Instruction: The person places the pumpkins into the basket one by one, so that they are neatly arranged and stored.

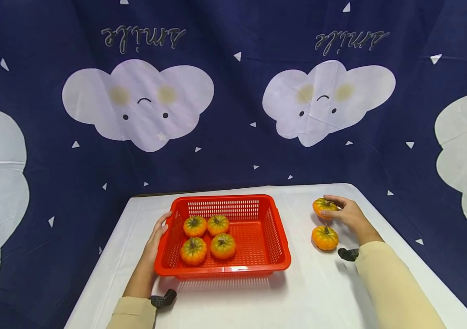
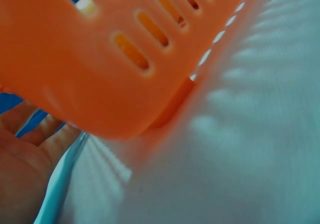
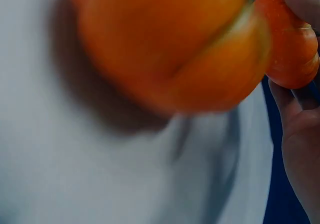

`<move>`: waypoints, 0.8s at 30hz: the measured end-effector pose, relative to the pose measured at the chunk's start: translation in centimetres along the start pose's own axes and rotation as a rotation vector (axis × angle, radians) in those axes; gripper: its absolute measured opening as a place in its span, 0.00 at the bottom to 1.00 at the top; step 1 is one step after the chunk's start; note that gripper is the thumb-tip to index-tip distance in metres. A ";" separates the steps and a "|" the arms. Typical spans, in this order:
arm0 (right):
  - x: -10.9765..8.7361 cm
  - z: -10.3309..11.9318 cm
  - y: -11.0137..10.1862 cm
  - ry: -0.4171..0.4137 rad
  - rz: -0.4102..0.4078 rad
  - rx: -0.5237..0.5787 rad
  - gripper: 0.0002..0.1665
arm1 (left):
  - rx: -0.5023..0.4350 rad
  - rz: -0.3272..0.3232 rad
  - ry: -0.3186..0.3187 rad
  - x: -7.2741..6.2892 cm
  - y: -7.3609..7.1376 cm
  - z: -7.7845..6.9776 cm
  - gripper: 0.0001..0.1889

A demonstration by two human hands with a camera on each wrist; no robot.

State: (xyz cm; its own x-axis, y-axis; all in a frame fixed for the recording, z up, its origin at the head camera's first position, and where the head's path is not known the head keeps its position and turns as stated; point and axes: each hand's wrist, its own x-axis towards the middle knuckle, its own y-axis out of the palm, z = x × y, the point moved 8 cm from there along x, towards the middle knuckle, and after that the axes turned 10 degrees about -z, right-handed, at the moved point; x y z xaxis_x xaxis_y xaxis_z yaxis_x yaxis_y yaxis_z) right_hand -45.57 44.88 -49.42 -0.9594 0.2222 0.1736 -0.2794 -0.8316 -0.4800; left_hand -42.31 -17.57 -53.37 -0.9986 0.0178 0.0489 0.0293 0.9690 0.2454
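Observation:
My right hand (image 1: 349, 214) grips a small orange-and-green pumpkin (image 1: 322, 208), thumb on the near side and fingers on the far side. Just nearer to me, a second small pumpkin (image 1: 325, 238) sits on the white table; it looms large and blurred in the right wrist view. On the left, my left hand (image 1: 156, 240) touches the left rim of a red plastic basket (image 1: 222, 270), its fingers (image 2: 55, 139) lying fairly straight along the outside. Several similar pumpkins (image 1: 223, 246) stand grouped in the left half of the basket, stems up.
A white cloth covers the table (image 1: 307, 292), which ends not far behind the basket. Beyond it hangs a dark blue curtain (image 1: 233, 160) with white clouds and triangles. Black straps with small devices (image 1: 164, 299) are on both wrists.

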 end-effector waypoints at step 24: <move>2.9 13.8 8.5 -0.236 0.194 0.030 0.41 | 0.011 0.016 0.067 0.5 0.0 -0.5 0.29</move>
State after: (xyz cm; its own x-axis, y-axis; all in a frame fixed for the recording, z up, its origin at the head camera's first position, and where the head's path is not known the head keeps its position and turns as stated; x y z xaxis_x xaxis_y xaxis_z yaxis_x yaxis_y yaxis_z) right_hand -50.23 31.39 -41.13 -0.9586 -0.0633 0.2776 -0.0876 -0.8622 -0.4990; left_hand -42.83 -17.71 -52.82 -0.9929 0.0175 0.1173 0.0447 0.9714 0.2332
